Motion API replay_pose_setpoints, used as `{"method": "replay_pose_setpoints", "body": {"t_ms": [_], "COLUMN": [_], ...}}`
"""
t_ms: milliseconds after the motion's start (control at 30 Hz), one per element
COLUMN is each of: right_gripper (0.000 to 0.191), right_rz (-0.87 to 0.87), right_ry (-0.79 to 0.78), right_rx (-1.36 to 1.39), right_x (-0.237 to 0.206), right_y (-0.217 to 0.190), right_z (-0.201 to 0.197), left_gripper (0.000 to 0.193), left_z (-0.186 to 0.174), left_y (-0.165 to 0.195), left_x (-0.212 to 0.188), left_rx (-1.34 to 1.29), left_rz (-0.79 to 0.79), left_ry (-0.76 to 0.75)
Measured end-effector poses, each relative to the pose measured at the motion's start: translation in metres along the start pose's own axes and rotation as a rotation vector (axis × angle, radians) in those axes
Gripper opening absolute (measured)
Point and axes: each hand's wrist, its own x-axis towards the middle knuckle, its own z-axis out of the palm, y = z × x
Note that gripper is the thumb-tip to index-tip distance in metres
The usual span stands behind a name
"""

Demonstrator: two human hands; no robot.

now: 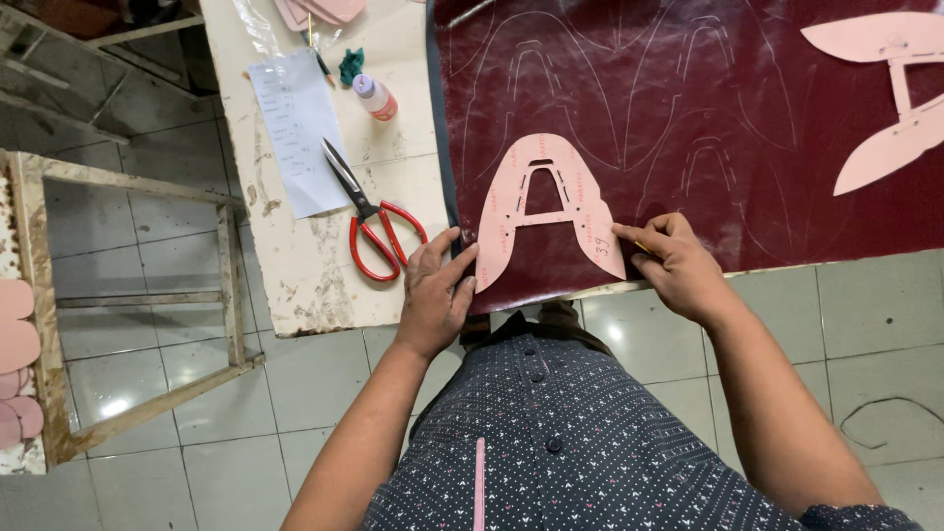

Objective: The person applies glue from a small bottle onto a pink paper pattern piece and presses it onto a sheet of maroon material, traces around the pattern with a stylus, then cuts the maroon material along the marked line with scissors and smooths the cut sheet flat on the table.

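Your right hand is curled around a thin marking tool, of which only a short yellowish bit shows between your fingers; its tip sits against the lower right leg of the pink pattern template. Your fingers are clenched on that tool, with the thumb and forefinger pinched close to the template's edge.

Your left hand lies flat and holds nothing. Its fingertips press on the template's lower left leg, and the thumb reaches toward the template's edge, while the palm rests over the near edge of the dark red leather sheet.

The template is a pink card cut in an arched shape with an open middle and a crossbar. It lies flat on the leather near the sheet's front left corner, between your two hands. Pale traced outlines of the same shape cover the leather beyond it.

Just left of your left hand, red-handled scissors lie on the worn white table, blades pointing away from you. Beside them lies a strip of white paper, and farther back a small bottle with a pale cap. At the far right of the leather rests another pink template, larger and well apart from your hands.
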Motion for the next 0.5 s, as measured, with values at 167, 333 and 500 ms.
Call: {"method": "replay_pose_setpoints", "body": {"t_ms": [167,333,500], "right_gripper": [0.049,0.055,0.055], "right_rz": [-0.012,0.045,0.052], "right_ry": [0.021,-0.008,-0.002], "right_rx": [-0.017,-0.034,0.01], "right_x": [-0.001,-0.002,-0.002], "right_y": [-0.005,-0.012,-0.014], "right_z": [0.0,-0.001,0.0], "left_gripper": [0.045,0.046,0.047], "left_z": [0.001,-0.003,-0.004], "left_y": [0.001,0.004,0.004], "left_x": [0.0,0.003,0.002], "left_rx": [0.003,-0.016,-0.001], "left_rz": [-0.013,-0.03,-0.024], "left_ry": [-0.007,-0.02,-0.02]}}
